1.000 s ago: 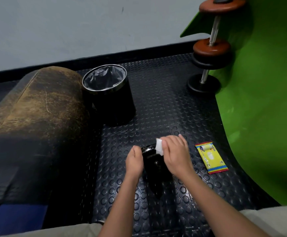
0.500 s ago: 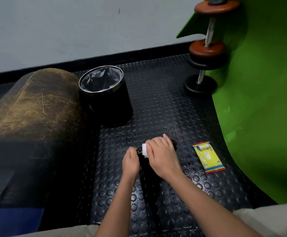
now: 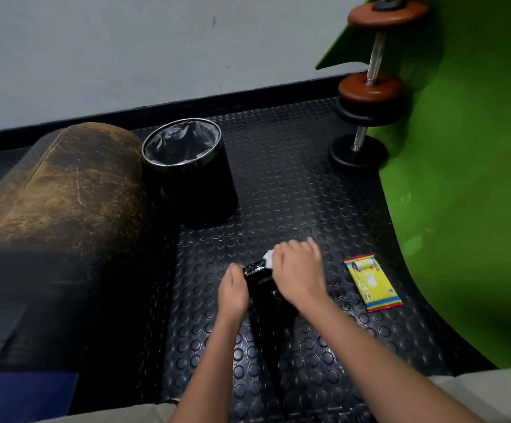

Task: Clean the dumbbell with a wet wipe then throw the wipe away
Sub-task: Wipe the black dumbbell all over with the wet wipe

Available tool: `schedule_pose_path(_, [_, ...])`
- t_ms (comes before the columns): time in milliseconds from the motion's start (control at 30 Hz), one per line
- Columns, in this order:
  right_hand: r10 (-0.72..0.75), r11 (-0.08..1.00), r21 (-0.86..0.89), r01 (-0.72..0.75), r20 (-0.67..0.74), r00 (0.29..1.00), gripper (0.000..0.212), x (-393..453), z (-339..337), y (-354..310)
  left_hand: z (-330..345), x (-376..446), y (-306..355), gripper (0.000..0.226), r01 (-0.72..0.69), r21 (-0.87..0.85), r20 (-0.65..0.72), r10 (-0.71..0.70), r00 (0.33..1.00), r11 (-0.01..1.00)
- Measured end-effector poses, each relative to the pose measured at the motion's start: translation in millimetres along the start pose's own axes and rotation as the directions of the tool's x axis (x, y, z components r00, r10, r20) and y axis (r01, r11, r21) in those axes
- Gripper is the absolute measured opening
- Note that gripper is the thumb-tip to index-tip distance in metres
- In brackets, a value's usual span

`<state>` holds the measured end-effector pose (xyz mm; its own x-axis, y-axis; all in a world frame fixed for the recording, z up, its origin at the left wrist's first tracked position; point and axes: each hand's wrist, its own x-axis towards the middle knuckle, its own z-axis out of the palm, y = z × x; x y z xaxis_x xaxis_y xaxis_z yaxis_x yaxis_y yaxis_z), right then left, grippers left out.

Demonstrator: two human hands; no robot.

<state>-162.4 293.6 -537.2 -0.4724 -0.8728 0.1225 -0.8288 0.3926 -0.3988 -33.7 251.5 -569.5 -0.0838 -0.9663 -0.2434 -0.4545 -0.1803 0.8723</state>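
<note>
The black dumbbell (image 3: 261,285) lies on the studded rubber floor (image 3: 293,193) near the middle of the view, just below centre, its near end lost in dark shadow between the forearms. The left hand (image 3: 232,288) is curled against the dumbbell's left side, steadying it, though whether the fingers wrap right round it cannot be told. The right hand (image 3: 301,270) sits over the far end of the dumbbell with fingers bent, pinching a white wet wipe (image 3: 268,257) against it; only a small corner of the wipe shows at the thumb side. At about 11 o'clock from the hands, well apart, stands a black bin (image 3: 199,190) with a metal rim and a grey liner (its mouth is open to the camera). A yellow wipe packet (image 3: 371,282) lies flat on the floor at 3 o'clock, near the right hand but not touching it. At 1 o'clock, far off by the wall, a second dumbbell with brown plates (image 3: 373,83) stands on end against a green sheet (image 3: 461,178). A worn brown padded roll (image 3: 65,203) fills the 9 o'clock side
</note>
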Motion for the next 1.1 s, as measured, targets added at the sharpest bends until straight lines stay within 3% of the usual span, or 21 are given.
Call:
schedule_pose_path(133, [-0.310, 0.950, 0.016, 0.310, -0.011, 0.951, 0.044, -19.1, 8.2, -10.1, -1.5, 0.2, 1.0, 0.039, -0.015, 0.005, 0.013, 0.015, 1.000, 1.000])
schedule_pose_path(233, [-0.346, 0.932, 0.090, 0.351, -0.068, 0.936, 0.033, -17.0, 9.3, 17.8, -0.6, -1.8, -1.2, 0.040, -0.013, -0.010, 0.016, 0.013, 1.000, 1.000])
schedule_pose_path(367, [-0.080, 0.971, 0.217, 0.101, -0.101, 0.992, 0.037, -9.2, 6.5, 44.4, -1.5, -2.7, -1.4, 0.042, 0.010, -0.032, 0.053, -0.008, 0.999, 0.999])
schedule_pose_path(467, [0.225, 0.890, 0.390, -0.234, 0.069, 0.972, 0.042, 2.6, -0.9, 43.5, -1.8, -4.0, -0.4, 0.036, 0.014, -0.042, 0.059, -0.011, 0.998, 0.999])
schedule_pose_path(533, [0.285, 0.887, 0.333, -0.321, 0.153, 0.946, 0.042, 10.0, -5.5, 37.1, -1.9, -4.2, 0.8, 0.035, 0.020, -0.050, 0.058, -0.017, 0.998, 0.999])
schedule_pose_path(633, [0.111, 0.988, 0.103, -0.118, 0.075, 0.991, 0.044, 10.2, -5.5, 20.0, -1.9, -3.2, 1.7, 0.036, 0.011, -0.039, 0.043, -0.009, 0.999, 0.999])
schedule_pose_path(700, [-0.024, 0.999, 0.033, 0.023, 0.018, 1.000, 0.046, 2.9, -1.0, 8.1, -1.5, -0.9, 0.9, 0.037, 0.006, -0.029, 0.033, -0.005, 0.999, 1.000])
schedule_pose_path(833, [-0.261, 0.962, 0.053, 0.266, -0.088, 0.961, 0.033, -14.7, 8.4, 15.1, 0.0, 0.2, -2.3, 0.043, 0.013, -0.020, 0.042, -0.012, 0.999, 1.000])
schedule_pose_path(900, [-0.288, 0.946, 0.118, 0.302, -0.121, 0.950, 0.029, -18.4, 11.9, 30.5, 0.3, -1.2, -2.3, 0.044, 0.012, -0.029, 0.052, -0.010, 0.999, 1.000])
schedule_pose_path(1000, [-0.159, 0.948, 0.250, 0.196, -0.159, 0.974, 0.031, -15.6, 15.6, 41.5, -1.2, -3.5, -0.1, 0.044, 0.010, -0.035, 0.055, -0.008, 0.998, 0.999])
schedule_pose_path(1100, [0.108, 0.891, 0.448, -0.067, -0.067, 0.992, 0.035, -8.7, 13.1, 39.1, -3.0, -5.7, 2.4, 0.039, -0.005, -0.030, 0.061, 0.007, 0.998, 1.000])
